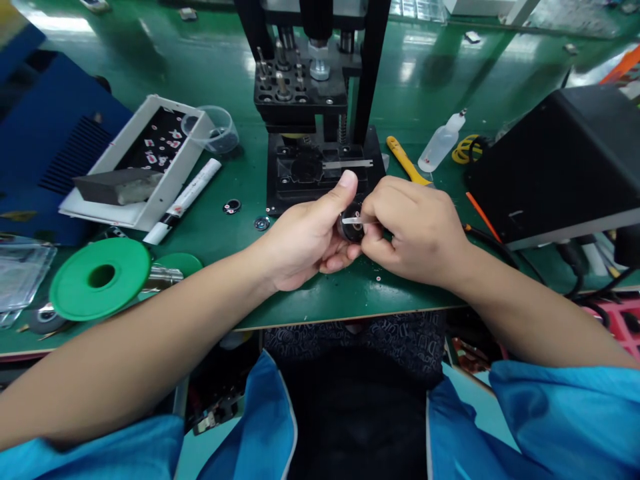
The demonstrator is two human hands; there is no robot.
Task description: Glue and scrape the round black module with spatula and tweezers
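Note:
Near the front of the green table, my left hand [320,237] holds a small round black part [351,227] between its fingers, with the thumb raised. My right hand [413,230] pinches a thin pale strip [354,220], whose tip lies over the face of the black part. Both hands are close together, just in front of the black press [305,100]. Two small round parts, one black-rimmed [232,207] and one shiny [261,223], lie on the table left of my hands.
At left are a white tray [143,213], a marker [193,193] and a green spool [100,279]. A yellow-handled tool [404,159], a squeeze bottle [443,141] and a black box [550,167] stand or lie at right.

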